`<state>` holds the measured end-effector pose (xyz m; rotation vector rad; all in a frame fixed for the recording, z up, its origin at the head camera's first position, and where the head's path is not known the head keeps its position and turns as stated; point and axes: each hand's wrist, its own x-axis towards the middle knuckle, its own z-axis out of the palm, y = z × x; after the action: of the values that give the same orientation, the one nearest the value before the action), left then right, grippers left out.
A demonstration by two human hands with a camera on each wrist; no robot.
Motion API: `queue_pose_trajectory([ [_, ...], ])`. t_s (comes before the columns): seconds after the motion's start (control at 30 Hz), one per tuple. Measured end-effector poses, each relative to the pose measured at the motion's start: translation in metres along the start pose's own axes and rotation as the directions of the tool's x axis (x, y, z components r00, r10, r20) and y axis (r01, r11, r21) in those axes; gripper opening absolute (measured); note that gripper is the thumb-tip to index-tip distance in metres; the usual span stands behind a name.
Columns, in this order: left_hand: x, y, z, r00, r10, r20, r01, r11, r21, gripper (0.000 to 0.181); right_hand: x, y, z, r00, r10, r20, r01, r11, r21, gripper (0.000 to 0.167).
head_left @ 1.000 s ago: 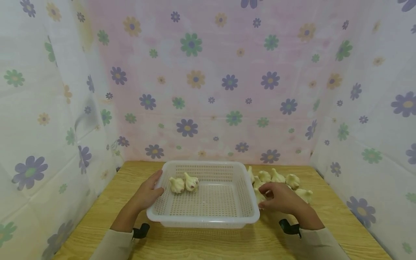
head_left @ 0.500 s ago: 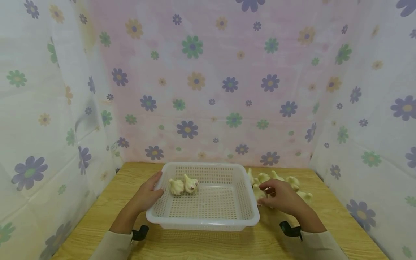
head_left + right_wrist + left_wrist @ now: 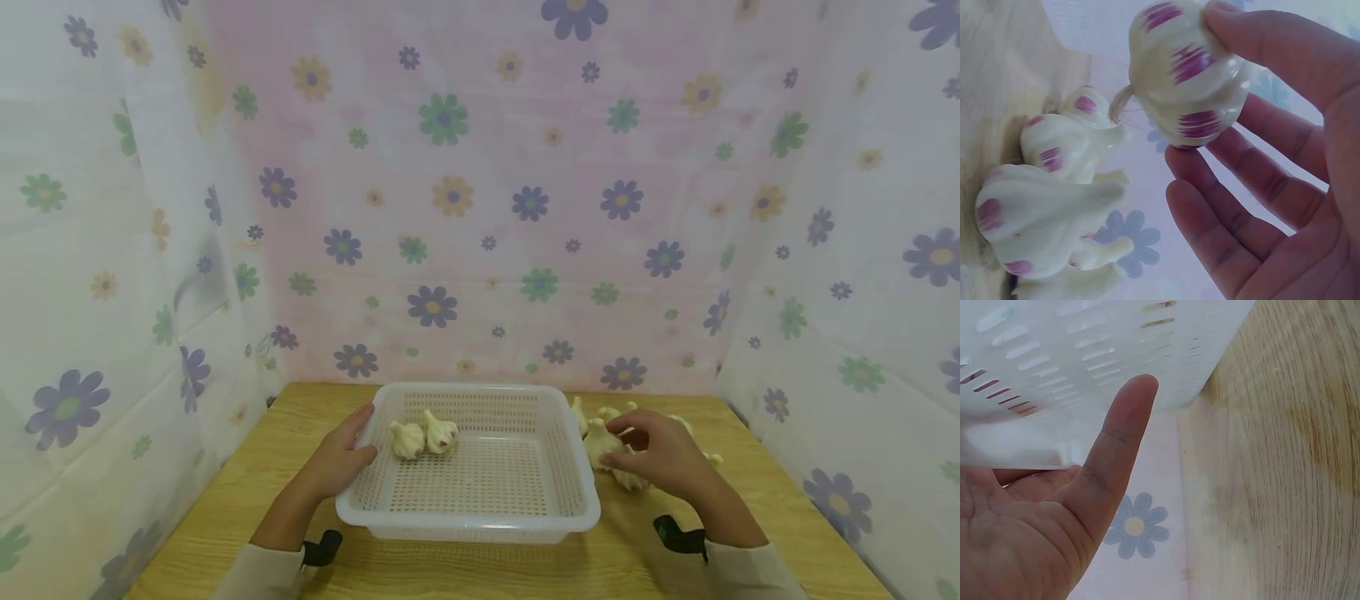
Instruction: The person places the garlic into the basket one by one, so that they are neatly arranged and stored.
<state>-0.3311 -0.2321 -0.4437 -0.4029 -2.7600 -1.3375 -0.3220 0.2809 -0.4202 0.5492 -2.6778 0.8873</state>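
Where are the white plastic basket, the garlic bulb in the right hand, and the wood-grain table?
White plastic basket (image 3: 468, 523): head view, on its front rim.
Held garlic bulb (image 3: 1188, 78): right wrist view, on its purple-streaked side.
Wood-grain table (image 3: 480, 575): head view, on its bare top.

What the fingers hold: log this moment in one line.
left fingers: hold basket; right fingers: hold garlic bulb above table; basket: two bulbs inside; table: more bulbs

On my feeds, I can read no text, label, brand, number or sign, neither in the head view nor in the left or right wrist view.
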Motion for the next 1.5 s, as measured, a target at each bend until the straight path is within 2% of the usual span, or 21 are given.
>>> queue_pose_trajectory([
  [0.3, -0.002, -0.001, 0.002, 1.000, -0.008, -0.002, 0.008, 1.000, -0.002, 0.078, 0.003, -0.007, -0.008, 1.000, -0.008, -0.030, 0.007, 1.000, -0.012, 0.049],
  [0.5, -0.006, -0.004, 0.002, 1.000, -0.008, -0.008, 0.008, 1.000, 0.001, 0.077, 0.014, -0.021, -0.005, 0.998, -0.051, -0.030, 0.053, 0.997, 0.062, 0.049],
  [0.6, -0.008, -0.003, 0.002, 1.000, -0.005, -0.004, 0.005, 1.000, -0.011, 0.077, 0.021, -0.030, 0.000, 0.999, -0.041, -0.014, 0.042, 0.995, 0.093, 0.051],
  [0.8, -0.013, -0.002, 0.004, 1.000, -0.018, 0.007, 0.018, 0.999, -0.027, 0.076, 0.041, -0.048, 0.015, 0.997, -0.018, 0.071, 0.006, 0.986, 0.168, 0.054],
  [0.9, -0.015, -0.004, 0.005, 1.000, -0.019, 0.004, 0.019, 1.000, -0.022, 0.076, 0.051, -0.055, 0.025, 0.989, 0.004, 0.145, -0.037, 0.974, 0.225, 0.054],
  [1.03, -0.013, -0.004, 0.007, 1.000, -0.006, 0.008, 0.006, 1.000, -0.020, 0.076, 0.062, -0.061, 0.035, 0.976, 0.051, 0.212, -0.103, 0.965, 0.243, 0.053],
  [1.1, -0.011, -0.004, 0.008, 1.000, 0.002, 0.013, -0.002, 1.000, -0.005, 0.076, 0.069, -0.065, 0.037, 0.971, 0.064, 0.230, -0.121, 0.963, 0.241, 0.053],
  [1.33, -0.003, 0.000, 0.001, 1.000, 0.011, -0.004, -0.011, 1.000, 0.007, 0.077, 0.099, -0.081, 0.048, 0.960, 0.020, 0.280, -0.092, 0.965, 0.247, 0.051],
  [1.5, 0.000, -0.001, -0.001, 1.000, 0.015, 0.011, -0.015, 1.000, 0.003, 0.078, 0.111, -0.083, 0.065, 0.953, 0.045, 0.300, -0.123, 0.962, 0.245, 0.047],
])
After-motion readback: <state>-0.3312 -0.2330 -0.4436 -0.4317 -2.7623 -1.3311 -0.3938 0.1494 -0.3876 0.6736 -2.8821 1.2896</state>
